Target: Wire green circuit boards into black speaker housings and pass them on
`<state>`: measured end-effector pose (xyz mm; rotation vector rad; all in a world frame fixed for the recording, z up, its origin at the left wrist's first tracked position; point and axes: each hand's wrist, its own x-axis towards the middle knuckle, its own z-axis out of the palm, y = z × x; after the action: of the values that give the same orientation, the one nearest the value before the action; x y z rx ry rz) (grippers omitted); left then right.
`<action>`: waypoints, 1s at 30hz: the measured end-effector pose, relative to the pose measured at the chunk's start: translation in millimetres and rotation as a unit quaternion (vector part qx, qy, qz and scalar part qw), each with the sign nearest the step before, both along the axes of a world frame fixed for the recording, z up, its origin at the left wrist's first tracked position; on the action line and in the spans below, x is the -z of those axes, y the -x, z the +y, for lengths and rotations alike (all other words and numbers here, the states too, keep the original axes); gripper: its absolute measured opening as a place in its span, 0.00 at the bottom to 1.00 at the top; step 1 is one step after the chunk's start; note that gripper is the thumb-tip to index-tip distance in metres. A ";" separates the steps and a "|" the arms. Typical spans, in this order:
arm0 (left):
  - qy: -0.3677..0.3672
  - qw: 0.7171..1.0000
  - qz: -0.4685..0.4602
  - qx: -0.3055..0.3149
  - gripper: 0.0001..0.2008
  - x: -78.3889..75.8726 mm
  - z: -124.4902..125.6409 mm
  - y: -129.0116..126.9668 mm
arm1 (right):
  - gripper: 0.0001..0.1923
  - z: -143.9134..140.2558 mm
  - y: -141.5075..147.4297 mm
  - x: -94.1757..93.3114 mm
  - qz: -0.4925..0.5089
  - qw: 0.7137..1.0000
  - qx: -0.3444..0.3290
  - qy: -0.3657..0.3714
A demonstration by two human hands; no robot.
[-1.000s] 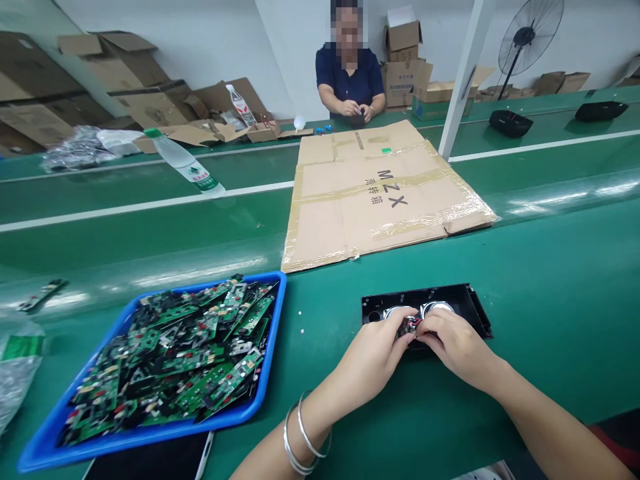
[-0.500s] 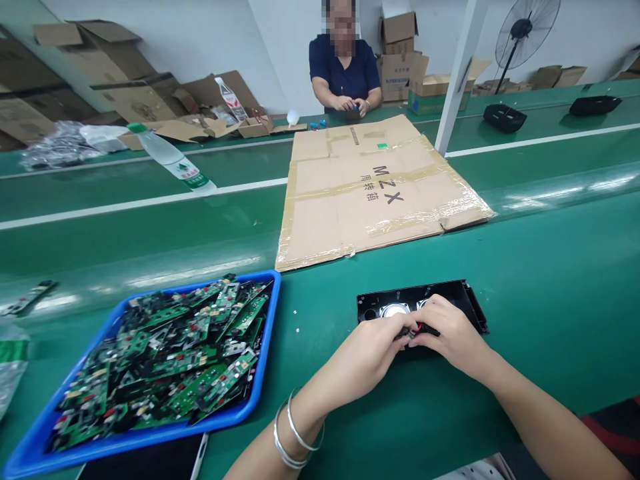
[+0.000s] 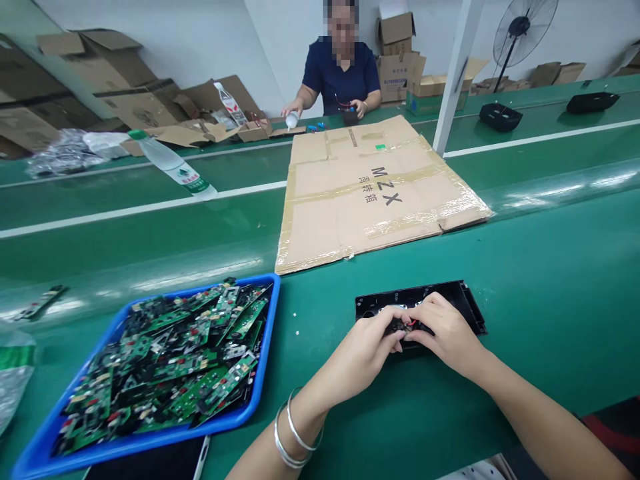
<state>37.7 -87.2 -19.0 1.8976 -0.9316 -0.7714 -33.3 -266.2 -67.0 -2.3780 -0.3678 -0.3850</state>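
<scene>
Green bench (image 3: 550, 280): blue tray (image 3: 260, 373) beside black housing (image 3: 463, 300).

Both hands, left hand (image 3: 367, 347) and right hand (image 3: 447, 330), now cover the speaker cones in the black housing (image 3: 467, 300); the red wires between the fingertips are nearly hidden.

The flattened cardboard sheet (image 3: 375, 190) on the green bench carries the large dark letters "MZX", printed sideways to this view, with a smaller column of Chinese characters just beside them that look like "周转箱". Left of the sheet, a water bottle (image 3: 173, 165) has a green-and-white label whose print is too small to read.
</scene>
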 end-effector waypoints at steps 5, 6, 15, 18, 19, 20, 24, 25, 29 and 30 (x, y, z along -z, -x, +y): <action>-0.014 0.998 0.061 -0.031 0.12 -1.3 5.5 -1.3 | 0.40 -21.8 0.8 -8.5 0.044 0.991 -0.023 0.124; -0.017 0.997 0.064 -0.031 0.13 -1.6 6.9 -2.3 | 0.48 -27.8 1.4 -9.5 0.053 0.986 -0.020 0.157; -0.074 0.978 -0.110 -0.158 0.17 -0.1 5.8 -13.4 | 0.63 -41.0 2.1 -7.1 0.108 0.950 -0.010 0.292; -0.091 0.981 -0.105 -0.137 0.20 -0.2 6.0 -15.2 | 0.59 -38.4 -1.9 -9.0 0.114 0.946 0.002 0.304; -0.095 0.982 -0.092 -0.134 0.21 -0.2 6.2 -15.6 | 0.58 -38.0 -2.7 -9.6 0.113 0.947 0.003 0.301; -0.097 0.983 -0.075 -0.134 0.21 0.1 6.4 -16.0 | 0.56 -37.5 -2.8 -10.0 0.111 0.949 0.001 0.295; -0.080 0.985 -0.018 -0.150 0.20 2.7 5.4 -15.4 | 0.49 -38.0 6.1 -8.1 0.098 0.961 0.012 0.260; -0.067 0.986 -0.007 -0.151 0.17 3.4 5.1 -14.8 | 0.47 -40.7 10.8 -6.6 0.095 0.962 0.022 0.255; -0.014 0.988 0.019 -0.156 0.22 4.3 6.1 -13.2 | 0.43 -80.1 34.0 1.1 0.083 0.956 0.105 0.263; -0.013 0.988 0.019 -0.154 0.23 4.1 7.0 -13.4 | 0.42 -98.8 39.9 2.0 0.083 0.949 0.145 0.266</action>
<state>51.1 -80.2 -23.1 1.9816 -0.5866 -0.6327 -73.1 -365.0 -69.0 -2.9844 -0.0368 -0.2311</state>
